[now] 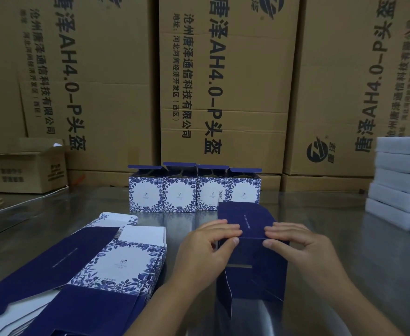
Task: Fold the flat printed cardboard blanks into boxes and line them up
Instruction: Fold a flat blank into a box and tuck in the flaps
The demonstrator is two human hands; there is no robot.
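Centre-low in frame: half-formed dark blue cardboard box (pixel 254 267) standing on the reflective steel table (pixel 359 241), just in front of the right end of the finished row.

Left hand (pixel 206 243) and right hand (pixel 303 243) sit at either end of the box's upper front edge. On each, the fingers lie over the top panel and the thumb presses the front face, so both hands pinch the crease between them.

Step in hand, as I read it: closing and sharpening the top fold.

- Keep both thumbs level so the crease runs straight. An uneven press would likely skew the panel.
- Work pressure from the corners toward the middle.
- The loose side flap (pixel 228 297) at the lower left of the box hangs outward, untucked. It looks as if it will need folding in before the box stands square.
- A pale slit (pixel 240 266) shows on the front face; I cannot tell whether it is a locking slot.
- Thin card: firm but not crushing.

Row of four blue-and-white floral boxes (pixel 194 192), mid-frame, touching side by side, top flaps up. The new one would go beside the rightmost.

Stack of flat floral printed blanks (pixel 116 260) lower left, near the left hand. Large brown printed cartons (pixel 228 81) wall off the back; white foam blocks (pixel 400 180) stacked at right edge.
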